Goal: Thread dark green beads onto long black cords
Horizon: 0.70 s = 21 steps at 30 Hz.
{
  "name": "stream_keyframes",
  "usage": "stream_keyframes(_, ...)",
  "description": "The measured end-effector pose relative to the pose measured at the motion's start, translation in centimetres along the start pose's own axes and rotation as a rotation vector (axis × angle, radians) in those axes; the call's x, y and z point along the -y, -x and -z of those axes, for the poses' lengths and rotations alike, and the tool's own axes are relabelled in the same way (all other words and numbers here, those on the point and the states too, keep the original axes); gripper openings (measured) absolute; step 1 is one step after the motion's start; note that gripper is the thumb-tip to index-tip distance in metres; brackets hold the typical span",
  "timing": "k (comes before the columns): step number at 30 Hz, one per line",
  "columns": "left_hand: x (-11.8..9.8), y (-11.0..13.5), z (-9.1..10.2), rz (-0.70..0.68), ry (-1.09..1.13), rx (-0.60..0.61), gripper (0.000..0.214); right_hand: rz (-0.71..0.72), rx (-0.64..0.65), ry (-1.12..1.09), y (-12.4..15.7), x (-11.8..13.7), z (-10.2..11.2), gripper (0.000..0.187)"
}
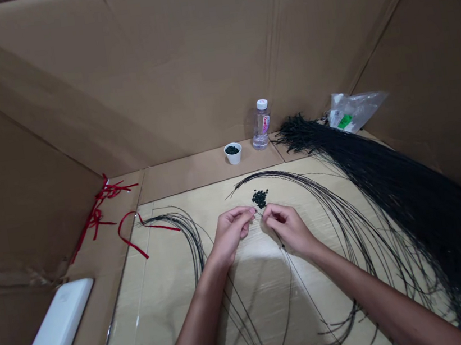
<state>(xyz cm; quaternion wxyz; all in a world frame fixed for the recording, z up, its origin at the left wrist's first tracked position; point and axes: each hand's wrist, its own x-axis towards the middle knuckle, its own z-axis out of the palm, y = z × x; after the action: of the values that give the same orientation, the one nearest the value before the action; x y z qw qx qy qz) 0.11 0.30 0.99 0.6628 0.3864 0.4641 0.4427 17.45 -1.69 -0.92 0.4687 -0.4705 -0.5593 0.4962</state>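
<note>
My left hand (232, 229) and my right hand (286, 224) meet over the pale table top (172, 310), fingers pinched together. Between them runs a thin black cord (287, 261) that trails down toward me from my right hand. Whatever my left fingertips pinch is too small to name. A little heap of dark beads (260, 197) lies just beyond the fingertips. Loose black cords (192, 239) curve away to the left of my left hand, and more cords (347, 219) arc to the right of my right hand.
A thick bundle of black cords (406, 189) fills the right side. At the back stand a white cup of beads (233, 153), a water bottle (261, 124) and a plastic bag (352, 111). Red ribbons (104, 212) lie at left, a white power bank (56, 331) near left. Cardboard walls (182, 60) surround everything.
</note>
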Motion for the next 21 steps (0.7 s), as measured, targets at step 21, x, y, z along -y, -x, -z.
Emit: stream_keyframes(21,0.29,-0.06,0.24,-0.001,-0.01,0.026,0.031,-0.01,-0.005,-0.014,0.08,-0.08,0.07,0.012)
